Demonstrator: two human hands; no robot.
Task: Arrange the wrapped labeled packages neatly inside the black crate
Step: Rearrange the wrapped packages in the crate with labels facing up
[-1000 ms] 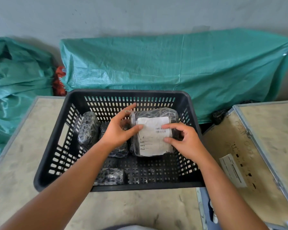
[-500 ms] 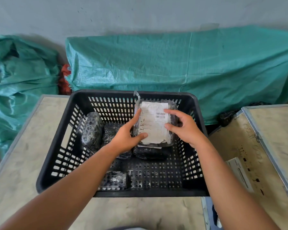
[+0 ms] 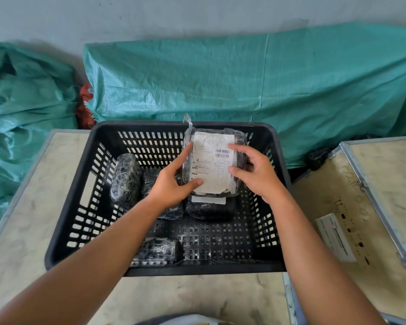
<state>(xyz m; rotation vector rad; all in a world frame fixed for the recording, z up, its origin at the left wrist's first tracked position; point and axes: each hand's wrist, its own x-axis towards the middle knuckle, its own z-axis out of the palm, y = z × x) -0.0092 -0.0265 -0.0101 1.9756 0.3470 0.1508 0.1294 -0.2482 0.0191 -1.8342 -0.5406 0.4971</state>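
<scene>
Green sack (image 3: 28, 109) far left, behind the table (image 3: 28, 207). Black crate (image 3: 80, 207) sits on the table. Inside, along its left wall: one wrapped parcel (image 3: 124, 179) on end, a second parcel (image 3: 150, 181) beside it, partly hidden by the left hand (image 3: 171, 186). Small bundle (image 3: 157, 250) at the near wall. Both hands grip the labelled package (image 3: 213, 165), upright at the crate's back right, above a dark packet (image 3: 209, 207); right hand (image 3: 256, 174) pinches its right edge. Green tarp (image 3: 267, 90) behind; wooden case (image 3: 361, 207) just right of the crate.

A green tarp (image 3: 244, 78) drapes behind; a wooden case (image 3: 352, 207) sits right.
</scene>
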